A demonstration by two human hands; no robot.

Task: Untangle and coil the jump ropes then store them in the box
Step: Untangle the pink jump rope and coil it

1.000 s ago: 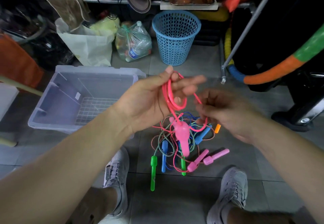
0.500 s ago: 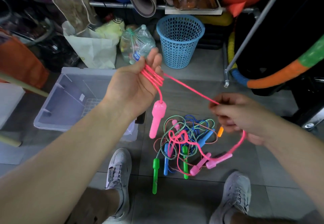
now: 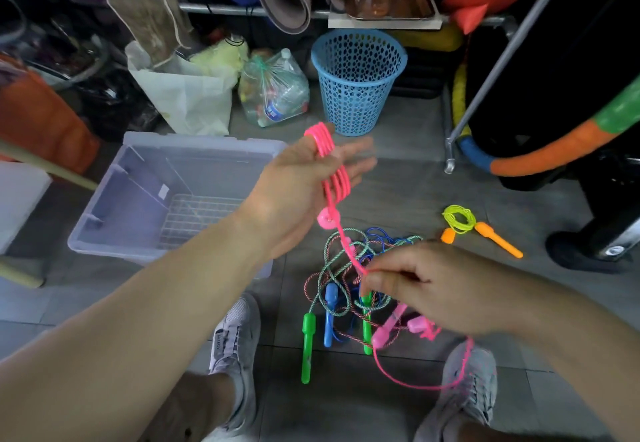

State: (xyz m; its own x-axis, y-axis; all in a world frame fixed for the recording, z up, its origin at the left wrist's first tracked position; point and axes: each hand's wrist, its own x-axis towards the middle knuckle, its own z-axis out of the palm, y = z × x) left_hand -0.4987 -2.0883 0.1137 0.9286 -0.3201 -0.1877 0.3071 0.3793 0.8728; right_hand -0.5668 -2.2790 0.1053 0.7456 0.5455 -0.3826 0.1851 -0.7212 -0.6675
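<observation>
A clear plastic box (image 3: 166,199) sits on the grey floor (image 3: 415,192), over on the left, with a wire rack (image 3: 197,213) inside. A blue basket (image 3: 356,85) stands further back. The left hand (image 3: 301,185) is up by the box's right edge. Its fingers are straight, and the pink jump rope (image 3: 337,178) is wound in loops round them. One pink handle (image 3: 327,220) hangs just under that hand. The rope runs down to the right hand (image 3: 433,292), whose fingertips pinch it. Under that hand, a pile of tangled jump ropes (image 3: 346,261) lies on the floor in front of the grey shoes (image 3: 235,334). A small coiled yellow rope (image 3: 460,220) with orange handles lies apart on the right.
</observation>
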